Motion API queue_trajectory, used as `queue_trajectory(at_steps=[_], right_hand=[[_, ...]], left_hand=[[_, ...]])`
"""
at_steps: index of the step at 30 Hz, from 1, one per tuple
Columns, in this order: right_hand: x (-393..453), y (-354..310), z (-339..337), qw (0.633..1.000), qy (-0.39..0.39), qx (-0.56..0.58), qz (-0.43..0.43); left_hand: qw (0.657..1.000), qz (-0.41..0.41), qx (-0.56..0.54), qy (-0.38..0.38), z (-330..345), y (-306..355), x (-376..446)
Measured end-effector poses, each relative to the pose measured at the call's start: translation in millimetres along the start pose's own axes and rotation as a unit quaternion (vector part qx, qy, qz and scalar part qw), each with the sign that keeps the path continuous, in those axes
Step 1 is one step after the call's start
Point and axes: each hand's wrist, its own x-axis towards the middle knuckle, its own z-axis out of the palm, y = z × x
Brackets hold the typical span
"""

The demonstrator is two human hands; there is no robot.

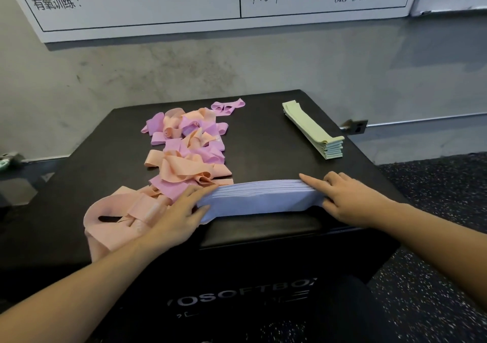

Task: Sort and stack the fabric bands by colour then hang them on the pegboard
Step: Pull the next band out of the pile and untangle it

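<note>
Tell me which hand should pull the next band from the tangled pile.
Probably the left hand: it rests at the blue stack's end right beside the pink and peach pile. The right hand sits at the far end, away from it.

On the box [263, 137], a loose heap [184, 147] is lying at ten o'clock, a stack [313, 129] at two o'clock, and another stack [261, 197] at six o'clock, between both hands.

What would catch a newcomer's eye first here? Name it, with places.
The tangled heap of pink and peach bands on the left of the black box. Next, the blue stack at the near edge, left hand and right hand at its ends. A neat green stack lies far right.
</note>
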Motion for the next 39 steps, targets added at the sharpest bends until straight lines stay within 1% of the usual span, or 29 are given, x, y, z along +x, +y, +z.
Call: queue_trajectory(at_steps=[4,7,11,13,17,21,23,26,28,32,33,36,39], right_hand=[[-5.1,10.1,-5.5,0.991,0.008,0.132,0.029],[-11.8,14.0,-10.7,0.964,0.022,0.260,0.051],[-13.5,11.0,-14.8,0.927,0.042,0.362,0.081],[-11.0,7.0,-16.9,0.906,0.044,0.410,0.102],[2.6,-2.9,-15.9,0.867,0.068,0.474,0.140],[20.8,-9.6,-6.2,0.843,0.049,0.505,0.176],[30.1,-14.2,-4.0,0.844,0.032,0.505,0.177],[54.3,-9.9,-5.7,0.841,0.027,0.505,0.192],[71.2,-4.1,-5.9,0.832,0.033,0.515,0.204],[107.2,12.3,-1.5,0.805,0.053,0.547,0.223],[115.7,16.5,-0.5,0.805,0.054,0.545,0.228],[138.5,27.1,5.0,0.829,0.063,0.497,0.247],[148.8,30.3,14.5,0.841,0.082,0.473,0.250]], left_hand=[[0.992,-0.047,-0.109,0.050,-11.9,8.7,8.4],[0.974,-0.055,-0.202,0.081,-25.5,22.4,30.0],[0.950,-0.084,-0.284,0.100,-44.5,43.6,81.0],[0.942,-0.089,-0.304,0.112,-49.7,50.4,109.7],[0.948,-0.085,-0.282,0.122,-51.2,64.7,166.1],[0.963,-0.063,-0.232,0.119,-41.0,79.1,222.0],[0.972,-0.061,-0.194,0.115,-34.5,85.1,242.4],[0.984,-0.062,-0.129,0.108,-20.0,88.4,286.2],[0.988,-0.055,-0.095,0.105,-11.4,90.2,314.9],[0.989,-0.059,-0.079,0.113,4.5,86.5,371.0],[0.989,-0.061,-0.074,0.114,8.9,85.0,382.1],[0.990,-0.065,-0.078,0.099,25.5,74.2,412.8],[0.990,-0.065,-0.097,0.079,47.6,60.7,434.6]])
